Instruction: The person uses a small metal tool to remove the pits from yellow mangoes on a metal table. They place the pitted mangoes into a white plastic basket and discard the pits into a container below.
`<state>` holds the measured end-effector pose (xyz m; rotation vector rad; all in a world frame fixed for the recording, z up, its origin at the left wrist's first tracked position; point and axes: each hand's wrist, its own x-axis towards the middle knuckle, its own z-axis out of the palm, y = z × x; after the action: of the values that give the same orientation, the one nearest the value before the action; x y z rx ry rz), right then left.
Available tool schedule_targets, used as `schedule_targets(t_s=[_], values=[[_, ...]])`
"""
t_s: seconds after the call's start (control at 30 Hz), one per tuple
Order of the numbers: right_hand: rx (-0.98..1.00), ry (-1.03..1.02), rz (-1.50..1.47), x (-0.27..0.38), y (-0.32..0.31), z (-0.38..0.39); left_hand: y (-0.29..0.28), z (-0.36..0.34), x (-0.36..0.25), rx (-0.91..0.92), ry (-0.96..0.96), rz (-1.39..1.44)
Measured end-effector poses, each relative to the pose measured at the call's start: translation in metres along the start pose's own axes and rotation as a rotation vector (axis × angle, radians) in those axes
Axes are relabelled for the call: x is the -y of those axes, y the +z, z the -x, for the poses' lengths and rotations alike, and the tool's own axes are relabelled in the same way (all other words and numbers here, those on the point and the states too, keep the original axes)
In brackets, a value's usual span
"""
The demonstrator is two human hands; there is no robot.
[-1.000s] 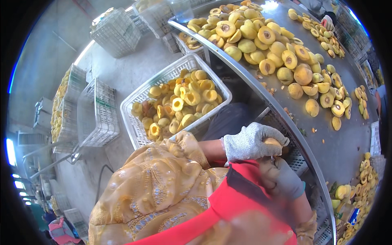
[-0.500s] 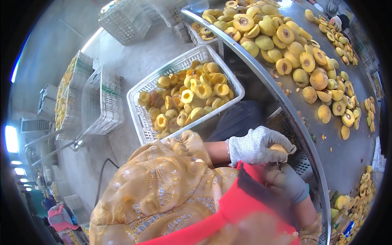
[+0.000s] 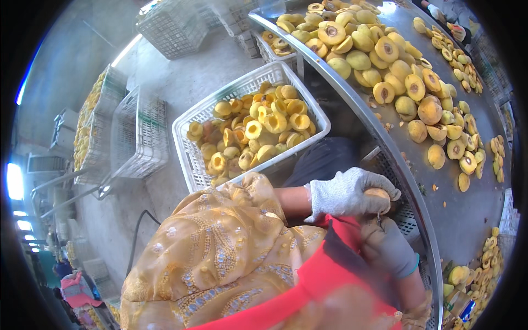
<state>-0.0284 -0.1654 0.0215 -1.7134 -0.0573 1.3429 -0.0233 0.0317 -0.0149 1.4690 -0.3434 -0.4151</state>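
Observation:
My left hand [image 3: 350,192], in a pale knitted glove, is closed around a yellow peach half [image 3: 378,193]. Just below it, my right hand [image 3: 388,248] wears a greyish glove with a teal cuff. Its fingers are curled around a thin metal tool [image 3: 379,219], whose tip is against or close to the fruit; its full shape is hidden. Both hands are over my lap, beside the rim of the metal table. To their upper left, a white plastic crate [image 3: 184,159] contains many hollowed peach halves [image 3: 253,130].
The metal table [image 3: 440,220] curves along the right, with heaped peach halves [image 3: 399,71] that still show pits. Another person's gloved hand [image 3: 456,31] is at its far side. More crates [image 3: 140,135] stand on the floor [image 3: 181,82] at left. A red cloth [image 3: 297,300] crosses my front.
Both hands stay together, with a slight shift of the fingers around the peach half. The thin metal tool shows more clearly now. The view has moved a little.

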Motion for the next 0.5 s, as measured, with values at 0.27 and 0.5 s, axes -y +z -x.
schedule_targets(t_s=[0.27, 0.5], values=[[-0.018, -0.129, -0.388, 0.013, 0.008, 0.009, 0.022, -0.013, 0.019, -0.195, 0.147, 0.479], [-0.072, -0.115, -0.354, 0.001, 0.004, 0.01, 0.032, -0.02, 0.025, -0.162, 0.155, 0.411]])
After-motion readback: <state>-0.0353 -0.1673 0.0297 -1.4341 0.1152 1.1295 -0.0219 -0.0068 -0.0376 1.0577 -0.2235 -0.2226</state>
